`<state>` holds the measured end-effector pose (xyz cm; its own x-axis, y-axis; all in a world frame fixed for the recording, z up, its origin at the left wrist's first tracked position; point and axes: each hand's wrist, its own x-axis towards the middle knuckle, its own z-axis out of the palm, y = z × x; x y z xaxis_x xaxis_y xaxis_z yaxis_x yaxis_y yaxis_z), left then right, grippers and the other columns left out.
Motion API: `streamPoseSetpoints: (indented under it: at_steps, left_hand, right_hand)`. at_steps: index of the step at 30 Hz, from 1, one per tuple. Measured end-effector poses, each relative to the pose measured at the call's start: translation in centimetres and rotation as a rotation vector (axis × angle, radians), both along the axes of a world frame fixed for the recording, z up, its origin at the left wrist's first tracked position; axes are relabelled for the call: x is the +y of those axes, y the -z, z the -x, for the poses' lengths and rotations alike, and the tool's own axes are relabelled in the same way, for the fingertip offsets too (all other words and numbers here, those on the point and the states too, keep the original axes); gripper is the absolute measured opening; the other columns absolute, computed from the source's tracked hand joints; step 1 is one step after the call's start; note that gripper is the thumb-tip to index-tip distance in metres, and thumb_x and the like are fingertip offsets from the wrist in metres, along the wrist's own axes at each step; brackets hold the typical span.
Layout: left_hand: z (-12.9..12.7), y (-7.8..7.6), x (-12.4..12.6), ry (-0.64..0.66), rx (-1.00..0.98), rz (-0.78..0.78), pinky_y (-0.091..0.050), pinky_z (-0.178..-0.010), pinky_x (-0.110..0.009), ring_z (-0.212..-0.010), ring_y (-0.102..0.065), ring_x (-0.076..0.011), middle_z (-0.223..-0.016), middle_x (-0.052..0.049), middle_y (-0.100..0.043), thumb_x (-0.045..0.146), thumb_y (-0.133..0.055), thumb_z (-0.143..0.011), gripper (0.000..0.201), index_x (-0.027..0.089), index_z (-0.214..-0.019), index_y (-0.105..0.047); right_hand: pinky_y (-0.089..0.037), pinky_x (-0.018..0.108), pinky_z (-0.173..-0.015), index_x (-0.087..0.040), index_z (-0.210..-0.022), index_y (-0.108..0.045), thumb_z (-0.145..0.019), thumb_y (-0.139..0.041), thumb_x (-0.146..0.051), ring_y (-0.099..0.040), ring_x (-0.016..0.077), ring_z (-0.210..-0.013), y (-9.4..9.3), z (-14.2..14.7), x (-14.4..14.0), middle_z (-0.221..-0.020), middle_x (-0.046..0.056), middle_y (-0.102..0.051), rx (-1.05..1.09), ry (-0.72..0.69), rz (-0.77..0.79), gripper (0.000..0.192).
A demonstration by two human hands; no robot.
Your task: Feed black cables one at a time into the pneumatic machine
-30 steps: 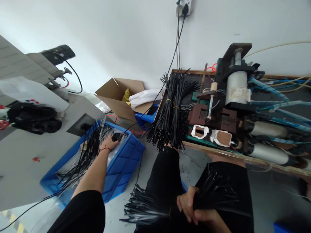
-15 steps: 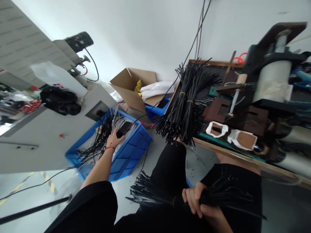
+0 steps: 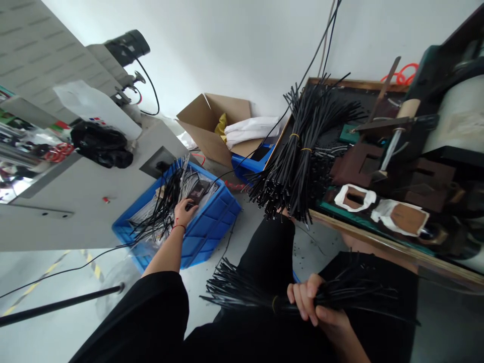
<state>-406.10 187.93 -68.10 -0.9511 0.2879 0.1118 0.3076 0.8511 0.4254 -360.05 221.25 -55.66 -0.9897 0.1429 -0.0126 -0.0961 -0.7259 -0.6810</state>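
Note:
My left hand (image 3: 184, 212), with a red string at the wrist, reaches into a blue crate (image 3: 212, 227). Its fingers are bent, with finger and thumb at the near edge of a dark, flat phone-like object (image 3: 199, 190). Black and grey cable ties or cut wires (image 3: 166, 196) fill the crate around it. Across my lap lies a bundle of black cable pieces (image 3: 242, 295), bound by a thin band, and my right hand (image 3: 308, 300) is wrapped round it. Further banded black bundles (image 3: 291, 156) lie on the bench's left edge.
A wood-edged bench (image 3: 363, 234) holds a machine with a large cylinder (image 3: 459, 121) at right. An open cardboard box (image 3: 202, 121) stands by the wall. A grey machine cabinet (image 3: 91, 201) is at left, and a black rod (image 3: 60, 305) slants across the lower left.
The view has shifted, so most things sit further right and higher. My left hand has moved slightly onto the phone-like object's edge, its fingers more bent. My right hand keeps its hold.

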Motion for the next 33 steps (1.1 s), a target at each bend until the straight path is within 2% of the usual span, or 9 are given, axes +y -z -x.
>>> streamPoseSetpoints:
  at_steps: [4, 11, 19, 33]
  left_hand:
    - [0.0, 0.4, -0.1, -0.012, 0.021, -0.011, -0.053, -0.109, -0.057, -0.128, -0.064, -0.0317, -0.139, -0.013, -0.067, 0.039, -0.072, -0.101, 0.034, 0.017, -0.126, -0.07]
    - [0.0, 0.7, 0.1, -0.055, 0.043, -0.039, -0.058, -0.1, -0.052, -0.114, -0.069, -0.0282, -0.127, -0.011, -0.071, 0.04, -0.072, -0.101, 0.034, 0.016, -0.125, -0.069]
    - [0.0, 1.0, 0.4, -0.061, 0.075, -0.078, -0.06, -0.097, -0.051, -0.113, -0.07, -0.0276, -0.127, -0.011, -0.071, 0.038, -0.072, -0.101, 0.032, 0.016, -0.124, -0.069]
    - [-0.3, 1.0, 0.7, -0.112, 0.095, -0.103, -0.052, -0.109, -0.058, -0.128, -0.063, -0.0323, -0.139, -0.013, -0.066, 0.039, -0.073, -0.1, 0.035, 0.017, -0.126, -0.069]
  right_hand:
    - [-0.041, 0.042, -0.077, -0.033, -0.098, -0.069, -0.086, -0.084, -0.051, -0.049, 0.0176, -0.05, 0.1, 0.0, 0.1, -0.047, -0.009, -0.048, 0.0, 0.004, 0.007, 0.026]
    - [-0.041, 0.043, -0.078, -0.032, -0.096, -0.069, -0.084, -0.085, -0.053, -0.049, 0.0175, -0.049, -0.1, 0.3, 0.1, -0.047, -0.009, -0.047, -0.013, -0.009, 0.008, 0.029]
    - [-0.041, 0.042, -0.078, -0.032, -0.096, -0.069, -0.083, -0.085, -0.052, -0.049, 0.0176, -0.05, -0.1, 0.1, 0.1, -0.048, -0.009, -0.048, -0.023, 0.01, 0.021, 0.029]
    - [-0.045, 0.047, -0.086, -0.031, -0.095, -0.067, -0.082, -0.085, -0.052, -0.049, 0.019, -0.051, 0.1, 0.2, 0.1, -0.046, -0.009, -0.049, -0.016, 0.022, 0.005, 0.031]
